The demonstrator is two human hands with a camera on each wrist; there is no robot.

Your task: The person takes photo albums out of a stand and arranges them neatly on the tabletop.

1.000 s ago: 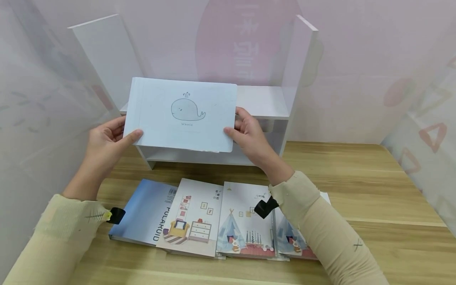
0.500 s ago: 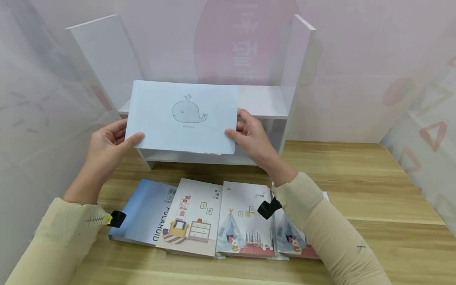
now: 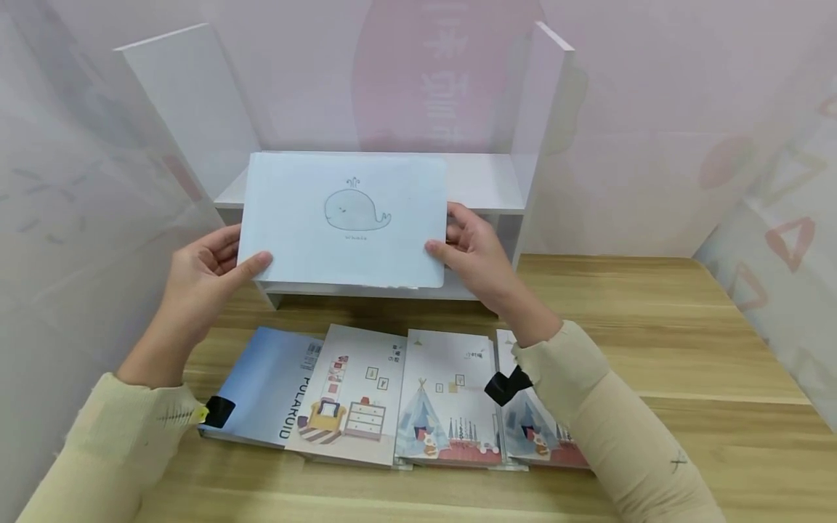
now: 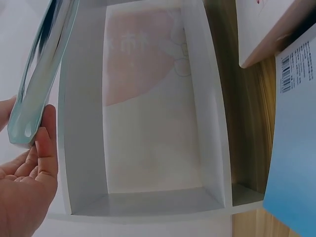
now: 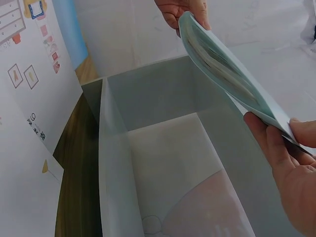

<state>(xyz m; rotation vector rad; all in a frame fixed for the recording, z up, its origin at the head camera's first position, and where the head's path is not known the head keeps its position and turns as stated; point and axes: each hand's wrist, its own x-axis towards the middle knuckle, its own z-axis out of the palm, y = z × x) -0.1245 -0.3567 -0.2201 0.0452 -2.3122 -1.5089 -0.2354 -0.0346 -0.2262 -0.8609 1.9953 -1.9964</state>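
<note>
Both hands hold up a pale blue album [image 3: 340,254] with a whale drawing on its cover, in front of the white shelf [image 3: 484,178]. My left hand [image 3: 203,283] grips its left edge, thumb on the front and fingers behind. On the opposite edge, my right hand [image 3: 480,254] pinches it the same way. In the left wrist view the album [image 4: 42,74] is seen edge-on, with the left hand [image 4: 29,182] at its lower end. The right wrist view shows loose pages between the covers of the album [image 5: 222,69], held by the right hand [image 5: 291,168].
A row of albums lies on the wooden table [image 3: 654,327] before the shelf: a blue one [image 3: 264,385], one with an armchair picture [image 3: 356,392] and two with tents, the right one [image 3: 523,414] partly under the right sleeve. Printed cloth walls stand behind and at both sides.
The album and both hands have shifted a little down and to the right in the head view. Both hands keep their hold, and the albums on the table stay put.
</note>
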